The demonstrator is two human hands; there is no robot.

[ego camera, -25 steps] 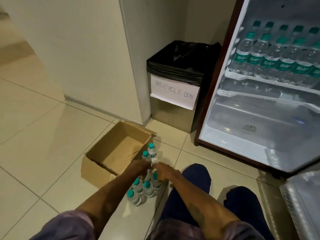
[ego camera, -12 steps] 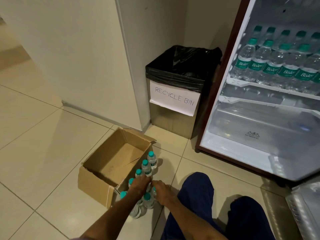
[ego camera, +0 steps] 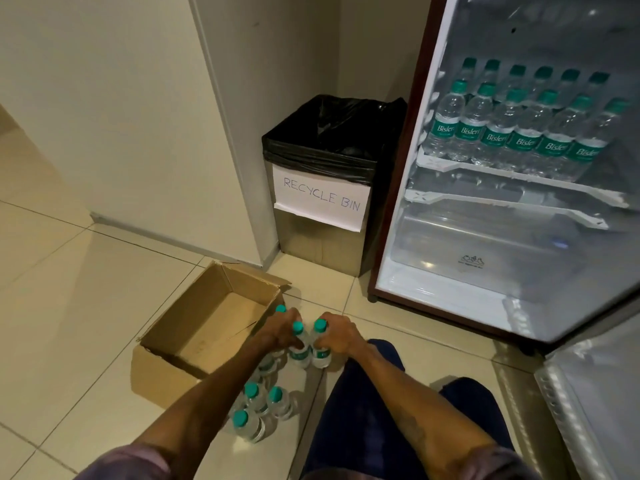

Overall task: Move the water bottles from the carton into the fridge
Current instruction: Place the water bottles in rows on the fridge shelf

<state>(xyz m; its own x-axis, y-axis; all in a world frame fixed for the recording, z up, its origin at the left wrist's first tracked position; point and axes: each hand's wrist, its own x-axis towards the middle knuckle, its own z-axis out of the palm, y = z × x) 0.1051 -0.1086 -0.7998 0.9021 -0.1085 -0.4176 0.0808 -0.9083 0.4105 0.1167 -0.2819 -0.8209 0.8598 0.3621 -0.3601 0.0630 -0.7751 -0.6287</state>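
An empty brown carton (ego camera: 204, 327) lies on the tiled floor. Beside its right wall stand several small clear water bottles with teal caps (ego camera: 256, 403). My left hand (ego camera: 280, 330) is closed around one bottle (ego camera: 298, 344) near its neck, and another teal cap shows just beyond its knuckles. My right hand (ego camera: 337, 336) grips a second bottle (ego camera: 320, 348) right next to it. The open fridge (ego camera: 502, 271) stands to the right; its upper shelf (ego camera: 512, 174) carries two rows of the same bottles, and the shelf below is bare.
A steel bin with a black liner and a paper sign reading RECYCLE BIN (ego camera: 325, 199) sits between the wall corner and the fridge. The fridge door (ego camera: 595, 403) hangs open at lower right. My knees in dark trousers (ego camera: 363, 410) rest on the floor.
Both hands have moved up from the nearer bottles to the two standing farther along the carton's side and closed on them. The camera has tilted up slightly.
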